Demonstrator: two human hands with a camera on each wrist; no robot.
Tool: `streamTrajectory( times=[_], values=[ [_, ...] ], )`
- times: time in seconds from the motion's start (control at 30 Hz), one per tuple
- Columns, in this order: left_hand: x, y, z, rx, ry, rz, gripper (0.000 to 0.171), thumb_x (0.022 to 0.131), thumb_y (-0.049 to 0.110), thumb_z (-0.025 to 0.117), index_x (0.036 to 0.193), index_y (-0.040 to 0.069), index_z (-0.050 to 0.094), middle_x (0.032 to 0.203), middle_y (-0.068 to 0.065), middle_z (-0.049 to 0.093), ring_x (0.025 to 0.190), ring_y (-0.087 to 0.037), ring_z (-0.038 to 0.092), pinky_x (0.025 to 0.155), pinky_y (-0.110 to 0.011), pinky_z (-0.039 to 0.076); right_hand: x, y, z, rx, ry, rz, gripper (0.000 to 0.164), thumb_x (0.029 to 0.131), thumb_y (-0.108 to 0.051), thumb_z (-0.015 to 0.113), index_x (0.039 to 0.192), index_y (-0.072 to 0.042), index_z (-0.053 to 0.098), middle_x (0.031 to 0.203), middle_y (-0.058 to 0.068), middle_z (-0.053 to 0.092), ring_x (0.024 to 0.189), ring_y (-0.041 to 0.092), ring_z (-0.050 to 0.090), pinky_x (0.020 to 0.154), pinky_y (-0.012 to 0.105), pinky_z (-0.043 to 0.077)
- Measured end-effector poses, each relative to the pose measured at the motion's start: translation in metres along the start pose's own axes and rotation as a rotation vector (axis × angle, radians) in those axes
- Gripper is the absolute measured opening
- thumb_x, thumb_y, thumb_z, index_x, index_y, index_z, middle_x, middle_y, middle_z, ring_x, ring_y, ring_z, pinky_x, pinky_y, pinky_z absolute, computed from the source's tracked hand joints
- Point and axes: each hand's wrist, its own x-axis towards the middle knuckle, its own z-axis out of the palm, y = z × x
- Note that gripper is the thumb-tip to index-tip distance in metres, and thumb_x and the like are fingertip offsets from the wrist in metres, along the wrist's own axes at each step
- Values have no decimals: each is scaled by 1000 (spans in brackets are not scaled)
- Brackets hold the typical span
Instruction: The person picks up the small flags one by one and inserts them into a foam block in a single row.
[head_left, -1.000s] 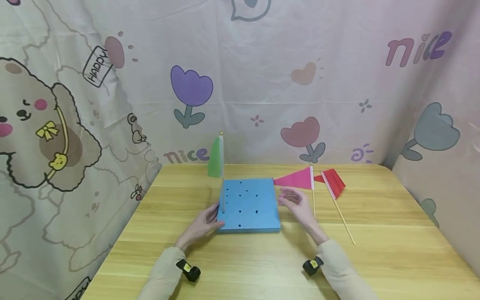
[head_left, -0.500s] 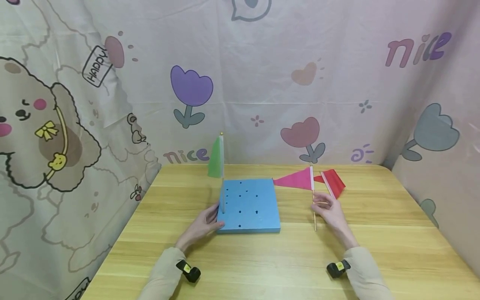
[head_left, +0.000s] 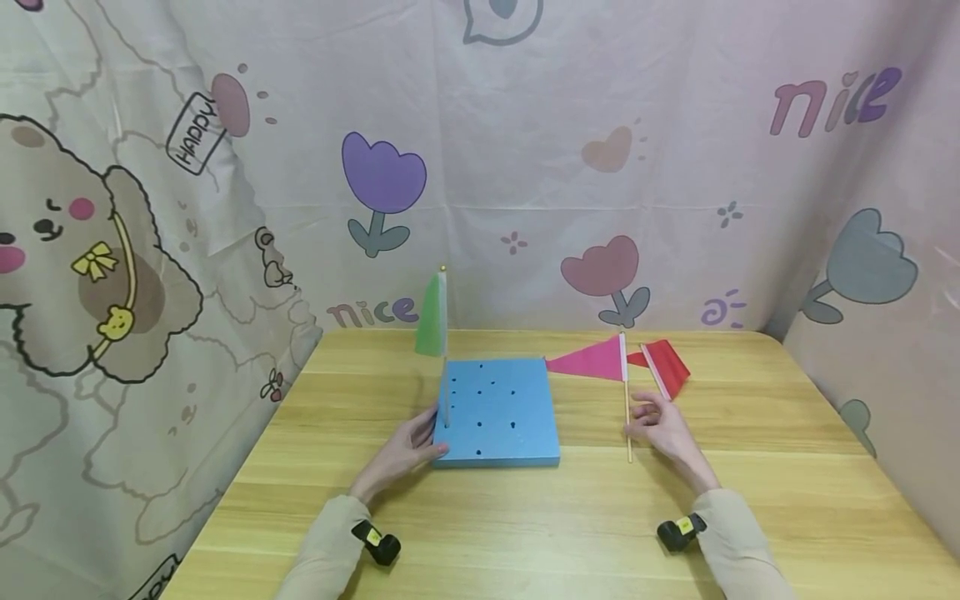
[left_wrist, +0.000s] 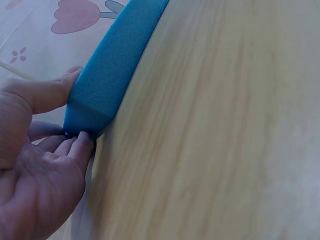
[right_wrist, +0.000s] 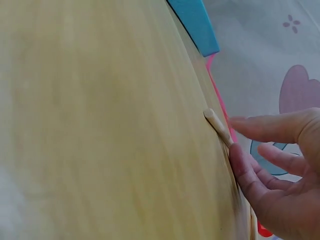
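My left hand (head_left: 405, 446) holds the left edge of a blue foam block (head_left: 498, 408) dotted with small dark holes. In the left wrist view, the thumb lies over the block's edge (left_wrist: 107, 75), with fingers against its side. A green flag (head_left: 431, 317) stands upright, its stick in a hole near the block's front left corner. My right hand (head_left: 663, 429) is at the stick of a pink triangular flag (head_left: 596, 360) lying on the table. In the right wrist view, thumb and index finger are spread apart, the wooden stick (right_wrist: 216, 122) between them and its bare end showing.
Behind the right hand lies a red flag (head_left: 667, 367), its stick mostly hidden by the hand. The wooden table (head_left: 480, 533) runs back to a printed curtain (head_left: 510, 167). The pink flag's tip reaches the block's back right corner.
My right hand has moved right from beside the block to the pink flag's stick; its thumb and index finger have since parted a little. The left hand and block stay put.
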Motion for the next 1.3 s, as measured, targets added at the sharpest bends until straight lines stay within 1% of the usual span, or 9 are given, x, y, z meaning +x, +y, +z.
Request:
streamTrajectory(
  times=[0.17,0.3,0.5,0.63,0.83,0.97,1.1,1.3],
  values=[
    [-1,-1,0,1,6,1,87,93,18,65,155,0,7,163,-20,3,149,-35,14,119,-35,24,2,1,2,-88,-3,-8,64,76,0,77,132,9,48,105,25,61,85,14,57,68,15,51],
    [-1,-2,0,2,4,1,87,94,19,65,155,0,7,163,-20,3,149,-35,14,119,-36,24,3,2,3,-108,10,-9,61,75,3,75,130,10,49,102,24,63,84,15,58,67,14,51],
    [-1,-2,0,18,7,1,87,93,20,66,155,0,8,163,-20,4,149,-36,15,119,-37,24,4,4,3,-75,21,-5,58,76,4,73,129,12,50,104,28,65,79,5,57,66,13,52],
    [-2,-2,0,31,13,6,87,93,19,66,155,0,8,163,-20,5,149,-36,16,119,-34,26,3,5,2,-60,37,-8,54,77,5,71,126,12,51,103,28,66,77,3,58,65,12,52],
    [-1,-1,1,22,15,9,87,93,19,66,155,0,8,163,-20,5,149,-36,16,118,-31,28,4,4,3,-94,72,-2,48,78,4,70,123,10,55,99,26,69,74,1,58,63,11,52],
    [-1,-1,1,20,15,2,87,93,19,66,155,0,8,163,-20,5,149,-36,16,118,-31,27,5,4,3,-129,85,-9,46,79,2,70,122,10,56,96,24,70,74,3,59,61,13,52],
    [-1,0,1,14,18,-11,87,93,19,66,155,1,8,163,-18,6,149,-34,16,119,-32,26,7,2,4,-187,97,-1,45,80,-3,72,121,8,57,91,20,72,71,5,61,60,15,51],
    [-1,0,1,19,24,-18,87,93,20,66,156,2,9,164,-18,7,149,-33,17,119,-34,25,9,-2,4,-276,128,11,44,77,-5,71,118,3,60,82,11,74,68,6,60,67,21,46]
  ],
)
